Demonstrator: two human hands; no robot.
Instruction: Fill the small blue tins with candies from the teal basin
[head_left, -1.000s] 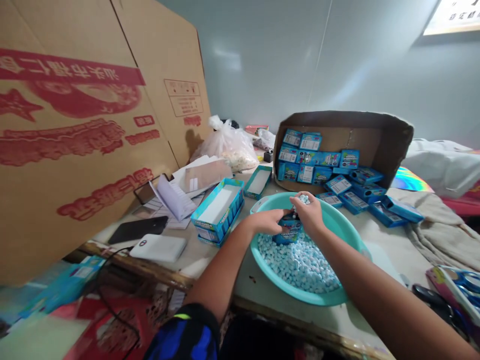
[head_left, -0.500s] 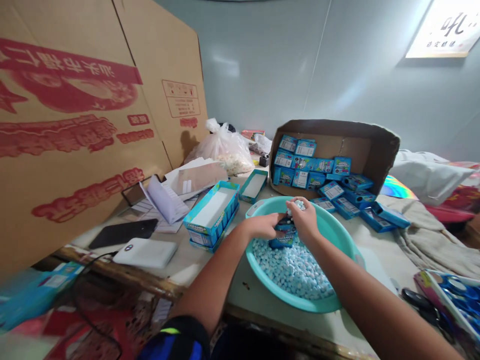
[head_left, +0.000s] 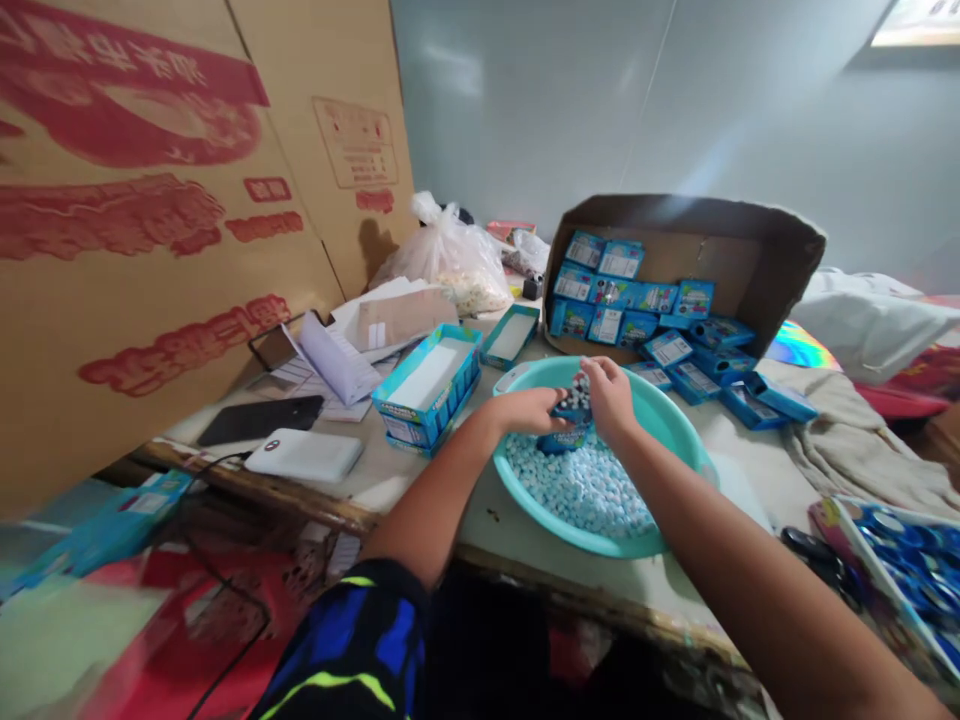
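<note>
Over a teal basin (head_left: 679, 432) full of small pale blue candies (head_left: 592, 490), both my hands meet at one small blue box (head_left: 566, 420). My left hand (head_left: 529, 410) grips the box from the left side. My right hand (head_left: 607, 395) is closed at the box's open top, where pale candies show. Just behind the basin, a brown carton (head_left: 757, 255) lies on its side, with several matching blue boxes (head_left: 637, 325) stacked inside and spilling out.
Two open blue trays (head_left: 427, 385) sit left of the basin, with papers (head_left: 337, 355), a black phone (head_left: 259, 420) and a white power bank (head_left: 304, 455) beyond. A large printed cardboard sheet (head_left: 150, 220) stands at left. A plastic bag (head_left: 454, 260) is behind; cloth (head_left: 862, 450) lies right.
The loose candies that sat in my right hand's palm no longer show; that hand is now closed at the box's top. The view has shifted slightly.
</note>
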